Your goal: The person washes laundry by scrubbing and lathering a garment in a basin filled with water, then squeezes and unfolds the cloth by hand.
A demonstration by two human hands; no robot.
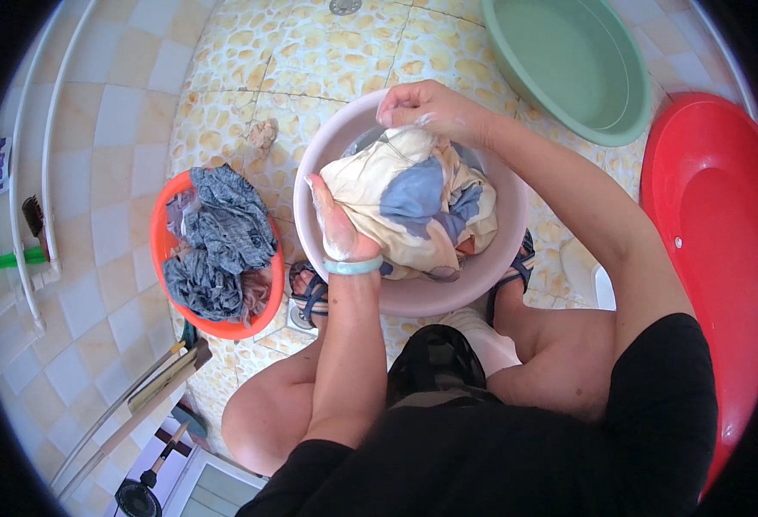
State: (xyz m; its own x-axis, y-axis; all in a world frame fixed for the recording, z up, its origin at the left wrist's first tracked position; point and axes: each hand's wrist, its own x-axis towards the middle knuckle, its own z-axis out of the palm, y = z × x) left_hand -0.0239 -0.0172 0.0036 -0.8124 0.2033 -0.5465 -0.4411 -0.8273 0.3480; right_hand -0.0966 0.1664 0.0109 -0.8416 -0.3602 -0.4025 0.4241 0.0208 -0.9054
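A cream cloth (413, 185) with blue patches, a garment or cover whose kind I cannot make out, lies bunched in a pale pink basin (310, 142) between my feet. My left hand (338, 228), a pale green bangle (354, 266) at its wrist, grips the cloth's left side. Its thumb shows, while the cloth hides most of the fingers. Over the basin's far rim, my right hand (435, 110) is closed in a pinch at the cloth's upper edge. Whitish suds cling to both hands. Some water shows behind the cloth.
Left of the basin, an orange tub (160, 231) holds dark grey clothes (228, 220). A small beige cloth (262, 133) lies on the patterned tile floor. A green basin (568, 60) sits at the far right, beside a large red tub (698, 215). White pipes (54, 138) run along the left wall.
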